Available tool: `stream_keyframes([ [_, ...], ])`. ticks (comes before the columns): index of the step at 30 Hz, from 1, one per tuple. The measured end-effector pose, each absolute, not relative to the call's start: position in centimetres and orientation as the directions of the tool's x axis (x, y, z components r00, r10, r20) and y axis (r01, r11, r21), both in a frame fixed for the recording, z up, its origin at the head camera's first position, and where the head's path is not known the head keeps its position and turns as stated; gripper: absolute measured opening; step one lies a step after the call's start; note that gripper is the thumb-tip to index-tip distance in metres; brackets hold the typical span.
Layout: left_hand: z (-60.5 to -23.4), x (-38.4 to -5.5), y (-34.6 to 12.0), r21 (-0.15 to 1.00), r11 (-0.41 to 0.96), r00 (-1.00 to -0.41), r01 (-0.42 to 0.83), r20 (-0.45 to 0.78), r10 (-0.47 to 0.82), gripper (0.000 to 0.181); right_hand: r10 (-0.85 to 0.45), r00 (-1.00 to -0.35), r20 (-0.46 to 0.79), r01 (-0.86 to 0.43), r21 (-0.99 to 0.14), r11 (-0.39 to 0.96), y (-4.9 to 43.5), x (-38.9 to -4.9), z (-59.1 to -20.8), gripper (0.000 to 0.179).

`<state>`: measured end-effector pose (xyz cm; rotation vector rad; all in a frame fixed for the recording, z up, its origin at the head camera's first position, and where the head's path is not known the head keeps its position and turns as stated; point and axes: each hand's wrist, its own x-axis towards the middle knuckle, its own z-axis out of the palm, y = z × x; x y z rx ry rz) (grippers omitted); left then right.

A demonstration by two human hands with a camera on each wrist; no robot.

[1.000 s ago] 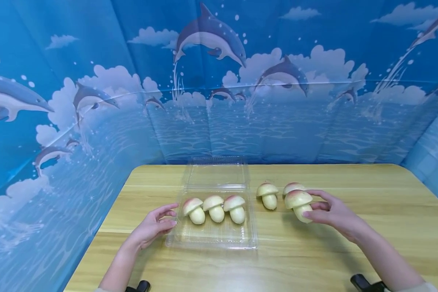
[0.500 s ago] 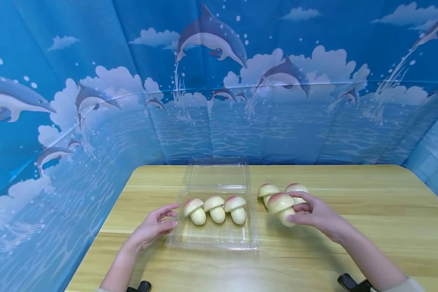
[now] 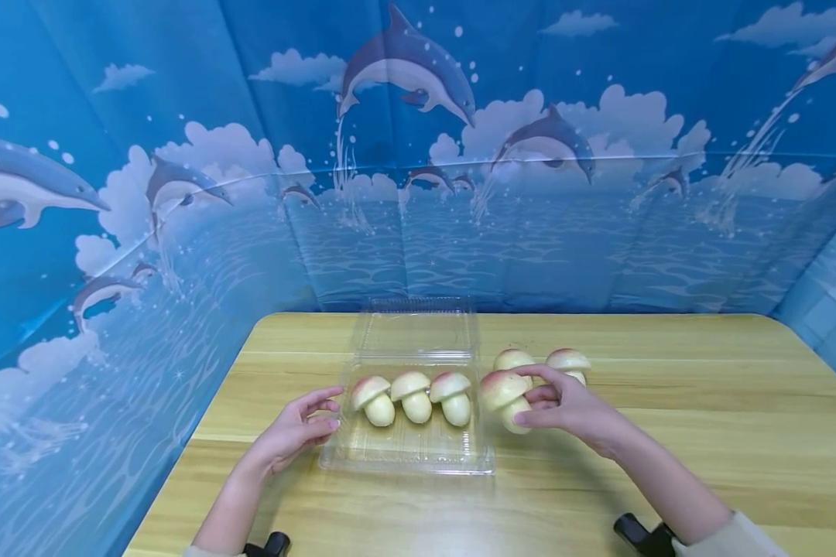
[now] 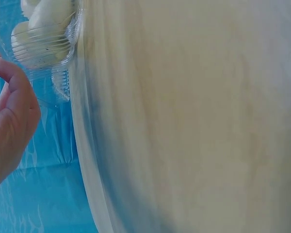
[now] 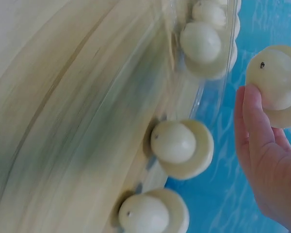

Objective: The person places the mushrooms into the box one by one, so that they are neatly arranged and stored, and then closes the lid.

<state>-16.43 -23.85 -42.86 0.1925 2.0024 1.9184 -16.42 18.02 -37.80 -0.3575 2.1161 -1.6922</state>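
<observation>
My right hand (image 3: 567,410) pinches a toy mushroom (image 3: 505,393), pale yellow with a pink-tinged cap, by its stem between thumb and fingers. It is held up just right of a clear plastic clamshell box (image 3: 418,464). Inside the box three like mushrooms (image 3: 412,398) lie in a row, caps away from me. At the box's left side, my left hand (image 3: 292,433) has its fingers loosely bent right at the rim, nothing between them. The left wrist view shows this hand (image 4: 12,114) beside the box wall (image 4: 70,34).
Two more mushrooms lie on the wooden table (image 3: 669,433) right of the box: one (image 3: 512,358) partly behind the held one, another (image 3: 569,360) farther right. The box's lid (image 3: 418,333) lies folded back toward the blue dolphin-print curtain (image 3: 418,232) behind the table.
My right hand has carried the mushroom leftward, from in front of the far-right mushroom to beside the box's right edge. My left hand has stayed in place.
</observation>
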Motion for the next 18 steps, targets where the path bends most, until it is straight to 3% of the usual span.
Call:
stream_keyframes([
  [18,-43.1,-16.5,-23.9,0.988,0.066,-0.926,-0.142,-0.157,0.344,0.062,-0.493,-0.856,-0.154,0.049,-0.974,0.22,12.8,-16.9,-38.5,0.074],
])
